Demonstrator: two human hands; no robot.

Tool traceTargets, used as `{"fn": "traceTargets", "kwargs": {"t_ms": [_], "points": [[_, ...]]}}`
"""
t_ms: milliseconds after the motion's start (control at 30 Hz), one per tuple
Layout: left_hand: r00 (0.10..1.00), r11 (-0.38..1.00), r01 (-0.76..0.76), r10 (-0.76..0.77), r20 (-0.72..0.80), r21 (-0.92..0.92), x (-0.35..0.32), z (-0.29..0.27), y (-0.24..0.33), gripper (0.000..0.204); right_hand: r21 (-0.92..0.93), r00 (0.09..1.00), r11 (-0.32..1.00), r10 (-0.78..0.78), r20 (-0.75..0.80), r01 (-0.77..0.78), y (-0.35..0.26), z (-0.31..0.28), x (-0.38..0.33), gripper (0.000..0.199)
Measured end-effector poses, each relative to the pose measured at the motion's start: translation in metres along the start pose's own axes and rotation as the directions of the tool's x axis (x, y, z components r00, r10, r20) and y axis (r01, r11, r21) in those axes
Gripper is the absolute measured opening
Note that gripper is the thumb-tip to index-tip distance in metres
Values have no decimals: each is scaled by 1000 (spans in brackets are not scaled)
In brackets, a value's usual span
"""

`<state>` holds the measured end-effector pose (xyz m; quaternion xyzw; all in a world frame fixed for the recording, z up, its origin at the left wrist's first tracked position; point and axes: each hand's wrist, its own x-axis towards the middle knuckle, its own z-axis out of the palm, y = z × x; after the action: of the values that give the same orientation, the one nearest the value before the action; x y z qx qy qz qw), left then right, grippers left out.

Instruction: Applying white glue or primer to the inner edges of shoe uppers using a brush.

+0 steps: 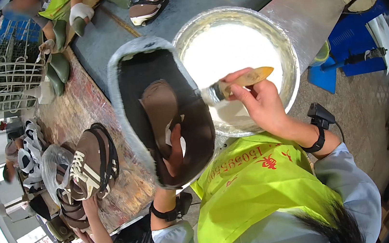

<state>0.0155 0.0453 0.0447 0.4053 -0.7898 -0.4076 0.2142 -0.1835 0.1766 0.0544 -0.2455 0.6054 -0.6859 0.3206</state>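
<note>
My right hand [263,99] grips a flat brush by its yellow wooden handle [259,74]. The brush's bristle end points left, at the right wall of a dark open box [127,88] with a rim crusted pale grey. Inside that box lies a brown shoe [161,103], sole side not clearly visible. My left hand [175,150] is in the lower part of the box, fingers closed around the shoe's near end; the box wall hides the wrist. Behind the brush stands a large round metal basin [291,68] holding white liquid [224,45].
At left, another person's hand [90,204] holds a brown strapped shoe [93,158] over a stained worktable [88,105]. A gloved hand [81,11] grips a green shoe last at the far left. Brown shoes [151,3] stand on the grey table; a wire rack [16,77] is at left.
</note>
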Motion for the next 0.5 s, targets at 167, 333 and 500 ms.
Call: {"fn": "traceTargets", "kwargs": {"t_ms": [167,333,500], "points": [[997,998,-15,19,68,-62,3,6,3,34,111,989,983,-141,-35,144,-11,9,16,16],[840,708,527,-349,415,-470,-7,2,16,29,-117,974,973,-208,-87,197,-3,-1,30,16],[753,639,627,-350,557,-446,-13,1,14,29,-39,866,877,-480,-138,480,-11,7,54,16]]}}
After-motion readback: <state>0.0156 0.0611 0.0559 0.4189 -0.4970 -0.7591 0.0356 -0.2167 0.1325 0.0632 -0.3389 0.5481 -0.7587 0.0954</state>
